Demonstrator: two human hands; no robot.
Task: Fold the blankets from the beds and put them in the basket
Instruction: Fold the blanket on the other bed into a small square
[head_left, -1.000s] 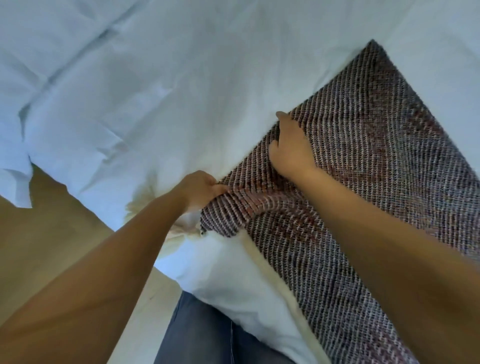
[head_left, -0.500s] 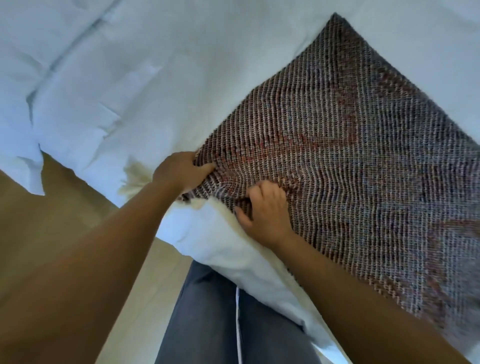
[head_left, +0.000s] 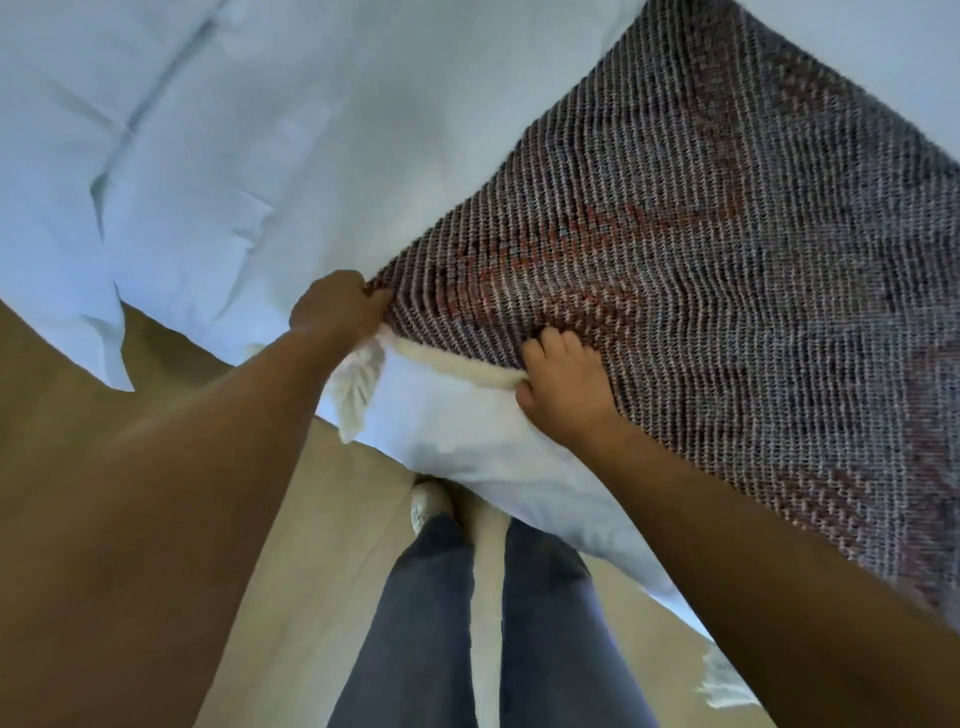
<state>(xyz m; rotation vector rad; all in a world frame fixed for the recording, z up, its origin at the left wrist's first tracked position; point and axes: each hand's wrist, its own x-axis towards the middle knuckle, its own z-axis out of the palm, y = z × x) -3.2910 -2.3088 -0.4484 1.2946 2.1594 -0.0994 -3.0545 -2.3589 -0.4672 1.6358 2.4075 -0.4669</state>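
Note:
A woven blanket (head_left: 701, 249) in dark purple, red and white lies spread over the white bed (head_left: 291, 119), filling the right half of the view. My left hand (head_left: 337, 309) grips its near left corner at the bed's edge. My right hand (head_left: 563, 384) grips the blanket's near edge a little to the right, fingers curled over the weave. A cream fringe (head_left: 358, 384) hangs below the corner between both hands. No basket is in view.
The white bedding hangs over the bed's corner close to my legs (head_left: 447, 613) in dark trousers. Tan floor (head_left: 322, 519) runs along the left and bottom. A white shoe (head_left: 426, 504) shows by the bed's edge.
My right hand slid from the middle of the blanket back to its near edge and took hold there. The left hand keeps the corner. The view moved back, showing more floor and legs.

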